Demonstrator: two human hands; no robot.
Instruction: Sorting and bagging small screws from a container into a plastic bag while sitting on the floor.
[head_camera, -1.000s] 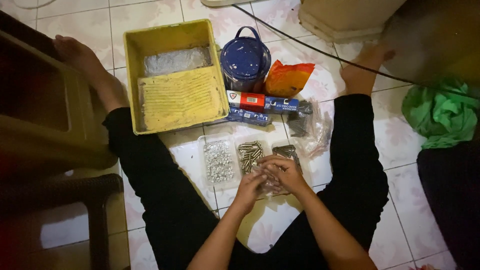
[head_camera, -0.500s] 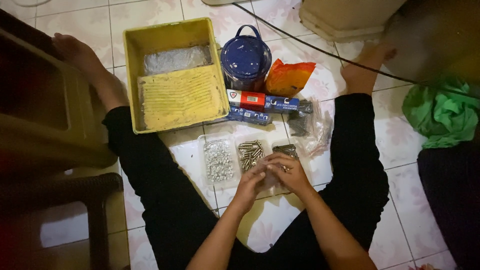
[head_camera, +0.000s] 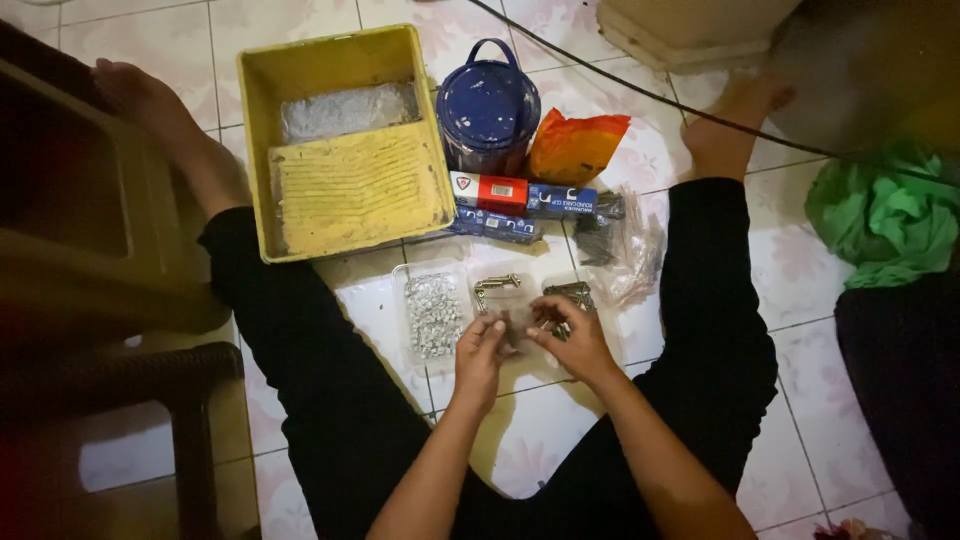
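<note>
A clear plastic tray (head_camera: 412, 352) lies on the floor between my legs. It has silver screws (head_camera: 432, 312) in its left compartment, brass-coloured screws (head_camera: 497, 288) in the middle and darker ones (head_camera: 574, 293) on the right. My left hand (head_camera: 480, 358) and my right hand (head_camera: 572, 338) meet over the tray's near edge. Their fingertips are pinched together on a few small screws, mostly hidden by the fingers.
Beyond the tray lie flat red and blue boxes (head_camera: 520, 194), a clear bag (head_camera: 625, 250), an orange packet (head_camera: 575, 145), a blue tin with a handle (head_camera: 487, 105) and a yellow paint tray (head_camera: 340, 140). A black cable (head_camera: 650, 95), green cloth (head_camera: 880, 215) and a wooden stool (head_camera: 90, 250) are around me.
Both hands stay over the clear tray. Only the fingers have shifted slightly as they work the small screws.
</note>
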